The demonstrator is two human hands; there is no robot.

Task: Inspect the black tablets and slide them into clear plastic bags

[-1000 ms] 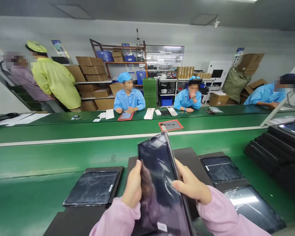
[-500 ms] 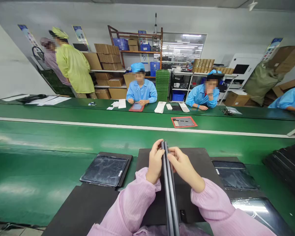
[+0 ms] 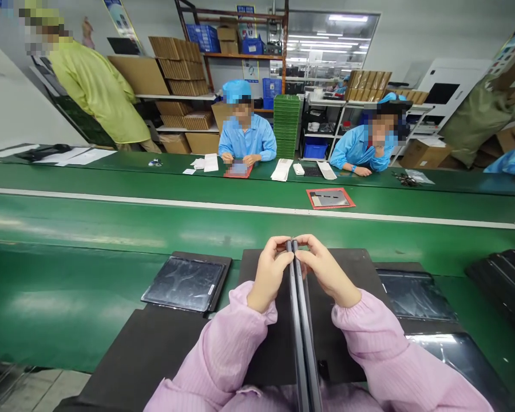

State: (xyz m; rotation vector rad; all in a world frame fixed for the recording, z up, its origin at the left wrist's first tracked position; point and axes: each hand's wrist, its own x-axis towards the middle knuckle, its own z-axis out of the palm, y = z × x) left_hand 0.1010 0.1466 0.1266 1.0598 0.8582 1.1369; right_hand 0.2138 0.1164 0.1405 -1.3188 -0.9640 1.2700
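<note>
Two slim grey tablets stand upright, edge-on and side by side, above a black pad (image 3: 257,337). My left hand (image 3: 268,274) is closed on the far end of the left tablet (image 3: 295,320), thumb against its edge. My right hand (image 3: 328,272) grips the far end of the right tablet (image 3: 307,337) the same way. The fingertips of both hands nearly meet at the far corners. The tablets' near ends run out of view at the bottom, and their broad faces are hidden.
A dark tablet (image 3: 184,283) lies on black foam at left; two more dark tablets (image 3: 416,293) lie at right, near a black stack (image 3: 502,286). Beyond the green bench (image 3: 111,226) sit co-workers in blue (image 3: 246,137). A red-edged panel (image 3: 330,198) lies across the white strip.
My right hand has shifted to the far end of the right tablet, its fingers now curled over the corner. The left hand stays at its tablet's end. The camera view has tilted down.
</note>
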